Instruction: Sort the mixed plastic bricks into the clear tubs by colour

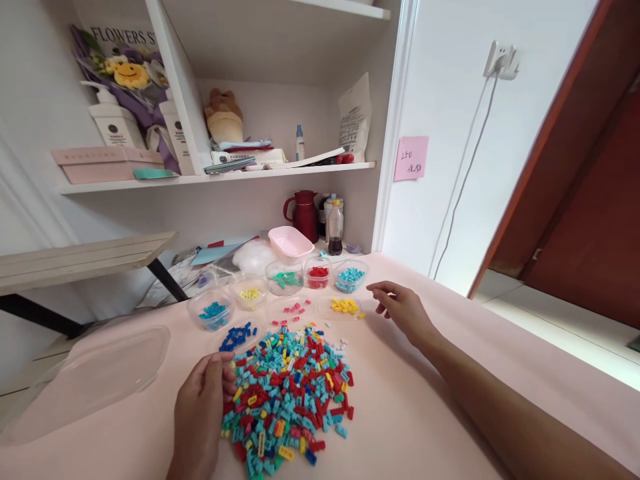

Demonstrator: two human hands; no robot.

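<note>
A pale pink tabletop (385,413) fills the foreground, set against a white shelving unit (280,175) and a white wall (445,100). The wall carries a handwritten pink note (411,158) and a socket (501,61) with a hanging cable (467,170). To the far right stand a reddish-brown door (590,200) and a strip of light tiled floor (505,297). At the back of the table are a dark red jug (305,217), a yellow-capped bottle (335,233) and a pink plastic tub (291,245).

The pile of mixed small toy bricks (293,393) lies in the middle of the near tabletop. Clear plastic tubs (273,283) of sorted bricks curve along its far side; pink bricks (291,312) and yellow bricks (345,306) sit in shallow clear trays nearer the pile.

The left hand (205,390) rests at the pile's left edge, fingers curled inward; I cannot tell whether a brick is inside them. The right hand (400,308) hovers just right of the light-blue bricks (350,277), its fingers loosely bent and released.

The widest room for moving is between the pile and the right forearm (490,387). On the left, a large clear lid (110,377) reaches the table's edge, with a wooden-topped bench (85,260) beyond.
</note>
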